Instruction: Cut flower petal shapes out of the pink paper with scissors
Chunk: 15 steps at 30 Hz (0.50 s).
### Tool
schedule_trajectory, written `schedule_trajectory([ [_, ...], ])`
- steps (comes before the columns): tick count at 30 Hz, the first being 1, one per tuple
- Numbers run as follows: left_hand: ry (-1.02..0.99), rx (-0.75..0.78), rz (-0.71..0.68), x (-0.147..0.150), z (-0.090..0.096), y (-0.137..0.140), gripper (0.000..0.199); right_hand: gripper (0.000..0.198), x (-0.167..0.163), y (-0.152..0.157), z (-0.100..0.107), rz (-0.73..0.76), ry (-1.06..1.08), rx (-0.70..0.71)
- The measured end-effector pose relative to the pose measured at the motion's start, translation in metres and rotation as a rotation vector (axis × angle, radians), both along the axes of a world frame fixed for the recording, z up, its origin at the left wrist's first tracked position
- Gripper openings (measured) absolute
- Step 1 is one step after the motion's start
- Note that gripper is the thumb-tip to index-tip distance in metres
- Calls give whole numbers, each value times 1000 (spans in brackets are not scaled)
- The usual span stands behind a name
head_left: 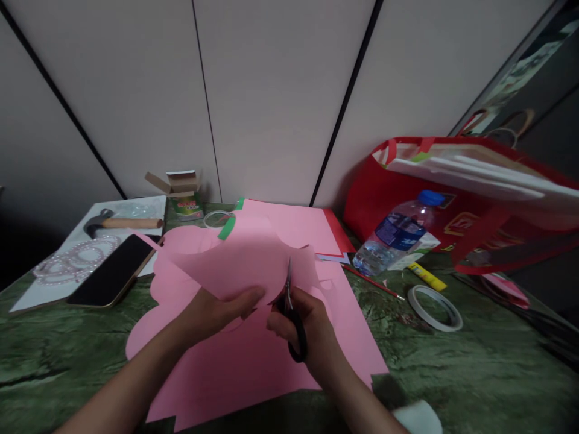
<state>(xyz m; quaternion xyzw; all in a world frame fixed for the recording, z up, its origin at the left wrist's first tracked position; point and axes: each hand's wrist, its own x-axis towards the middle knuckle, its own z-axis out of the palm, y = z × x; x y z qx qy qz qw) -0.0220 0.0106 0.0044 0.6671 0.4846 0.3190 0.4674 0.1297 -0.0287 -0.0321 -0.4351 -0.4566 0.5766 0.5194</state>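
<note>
My left hand (221, 312) is closed on the near edge of a raised sheet of pink paper (235, 256), thumb on top and fingers hidden underneath. Black-handled scissors (296, 328) sit in my right hand (312, 316), their metal blades pointing away from me and lying at a cut in the sheet's right part. A curved strip hangs to the right of the blades. Below both hands lie more pink sheets (253, 374), one with a scalloped edge at the left. A bit of green (227, 228) shows at the raised sheet's far edge.
At the left are a hammer (131, 223), beads (75, 259), a phone (113, 271) and a small open box (186, 202). To the right stand a water bottle (393, 232) and a red bag (416, 175), with a tape roll (435, 308), a yellow tube (427, 276) and a red pencil-like stick (373, 281).
</note>
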Motion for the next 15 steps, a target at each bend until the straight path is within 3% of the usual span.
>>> schedule_trajectory([
  [15, -22, -14, 12, -2, 0, 3, 28, 14, -1, 0, 1, -12, -50, -41],
])
